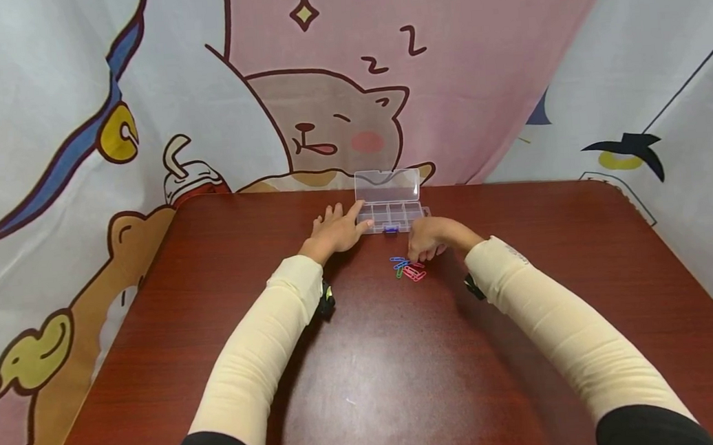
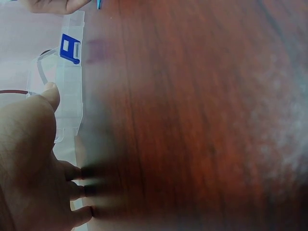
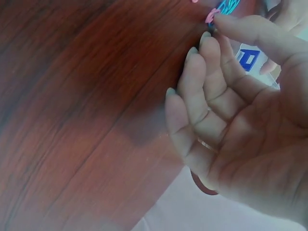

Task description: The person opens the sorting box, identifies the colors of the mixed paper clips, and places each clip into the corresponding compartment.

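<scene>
A clear plastic compartment box (image 1: pixel 396 213) stands with its lid (image 1: pixel 387 186) raised and a blue latch (image 1: pixel 391 230) on its front. Fingers spread, my left hand (image 1: pixel 337 232) lies at the box's left end, thumb and forefinger touching its edge. In front of the box is a small pile of paper clips (image 1: pixel 411 272), pink, blue and green. My right hand (image 1: pixel 427 238) reaches down over the pile with bent fingers. In the right wrist view its thumb tip is right at a pink paper clip (image 3: pixel 211 16); I cannot tell whether it pinches one.
The brown wooden table (image 1: pixel 366 360) reaches back to a cartoon-printed curtain (image 1: pixel 336 113), which hangs close behind the box. Both forearms wear cream sleeves (image 1: pixel 260 353), with dark wrist cameras (image 1: pixel 326 299) strapped beneath.
</scene>
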Motion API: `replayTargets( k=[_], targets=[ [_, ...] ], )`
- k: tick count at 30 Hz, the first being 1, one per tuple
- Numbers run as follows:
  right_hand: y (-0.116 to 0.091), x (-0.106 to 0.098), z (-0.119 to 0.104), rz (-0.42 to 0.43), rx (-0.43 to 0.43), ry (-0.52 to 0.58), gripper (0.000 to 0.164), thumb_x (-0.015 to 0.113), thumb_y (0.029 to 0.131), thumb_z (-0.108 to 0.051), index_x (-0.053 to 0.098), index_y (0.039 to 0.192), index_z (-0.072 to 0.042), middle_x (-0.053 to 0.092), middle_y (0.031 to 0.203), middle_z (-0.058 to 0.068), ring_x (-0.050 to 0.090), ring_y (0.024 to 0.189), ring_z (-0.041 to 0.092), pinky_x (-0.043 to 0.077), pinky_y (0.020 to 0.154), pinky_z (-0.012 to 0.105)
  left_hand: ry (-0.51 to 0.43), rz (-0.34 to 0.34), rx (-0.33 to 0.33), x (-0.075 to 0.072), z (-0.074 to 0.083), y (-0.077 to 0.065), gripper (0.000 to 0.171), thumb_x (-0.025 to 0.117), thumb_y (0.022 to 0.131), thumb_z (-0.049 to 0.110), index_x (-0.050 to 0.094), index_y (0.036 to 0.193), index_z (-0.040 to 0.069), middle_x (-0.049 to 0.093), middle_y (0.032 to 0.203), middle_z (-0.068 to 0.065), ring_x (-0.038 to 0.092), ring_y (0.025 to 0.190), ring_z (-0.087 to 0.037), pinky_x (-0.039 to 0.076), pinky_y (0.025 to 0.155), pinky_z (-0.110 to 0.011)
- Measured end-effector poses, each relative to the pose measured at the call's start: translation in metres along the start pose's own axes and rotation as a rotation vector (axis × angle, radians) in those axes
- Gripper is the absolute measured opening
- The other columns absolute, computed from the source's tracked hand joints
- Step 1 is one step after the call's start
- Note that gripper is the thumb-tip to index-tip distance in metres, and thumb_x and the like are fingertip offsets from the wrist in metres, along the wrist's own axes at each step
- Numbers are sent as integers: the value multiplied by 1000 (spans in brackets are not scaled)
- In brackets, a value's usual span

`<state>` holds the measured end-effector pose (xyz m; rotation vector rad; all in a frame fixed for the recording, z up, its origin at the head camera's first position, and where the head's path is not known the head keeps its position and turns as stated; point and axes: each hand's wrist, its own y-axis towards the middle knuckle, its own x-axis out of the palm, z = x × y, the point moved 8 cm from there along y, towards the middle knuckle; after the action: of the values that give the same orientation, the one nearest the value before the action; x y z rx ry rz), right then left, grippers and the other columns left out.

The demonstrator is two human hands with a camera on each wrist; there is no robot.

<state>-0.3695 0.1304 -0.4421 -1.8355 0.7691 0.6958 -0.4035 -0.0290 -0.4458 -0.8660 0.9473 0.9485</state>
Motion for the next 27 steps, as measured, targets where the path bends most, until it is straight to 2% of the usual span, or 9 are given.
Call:
replayTargets(
  k=[4, 6, 12, 16, 20, 27],
  targets=[
    [1, -1, -3, 32, -85, -10, 3, 67, 71, -10, 66, 74, -10, 64, 65, 5, 62, 60, 17, 46, 49, 30, 3, 2, -5, -1, 0, 0, 65, 24, 90, 63, 5, 146, 36, 7, 148, -20, 1, 134, -37, 7, 101, -56],
    [1, -1, -4, 44, -121, -13, 5, 65, 70, -6, 66, 72, -10, 64, 64, 5, 62, 59, 17, 45, 46, 27, 4, -3, -8, 0, -1, 1, 66, 23, 89, 63, 5, 146, 35, 6, 148, -19, -1, 134, -37, 6, 101, -56],
    [-1, 1, -7, 22, -163, -31, 7, 62, 70, -3, 66, 72, -8, 63, 64, 5, 62, 59, 18, 45, 46, 27, 7, -3, -3, 2, 0, 1, 66, 24, 90, 63, 5, 146, 35, 7, 148, -19, -1, 134, -36, 7, 101, -56],
    [-2, 1, -5, -38, -145, -32, 6, 65, 72, -8, 67, 77, -7, 64, 68, 4, 63, 66, 19, 49, 55, 33, 8, 6, 0, 1, 0, 1, 66, 23, 90, 63, 6, 146, 34, 8, 148, -20, 1, 134, -36, 7, 101, -56],
    [-2, 1, 1, -114, -104, 53, 11, 69, 75, -13, 67, 84, -7, 65, 76, 6, 62, 76, 22, 50, 67, 40, 4, -1, 5, 1, 1, 1, 66, 23, 89, 63, 5, 146, 34, 6, 148, -20, -1, 134, -37, 6, 101, -56],
    [-2, 0, 9, -163, -50, 183, 14, 69, 76, -14, 67, 87, -7, 66, 84, 6, 62, 83, 22, 48, 74, 40, -5, 10, 8, 0, 1, 0, 66, 23, 90, 63, 7, 146, 34, 8, 148, -21, 1, 134, -37, 7, 101, -56]
  ],
)
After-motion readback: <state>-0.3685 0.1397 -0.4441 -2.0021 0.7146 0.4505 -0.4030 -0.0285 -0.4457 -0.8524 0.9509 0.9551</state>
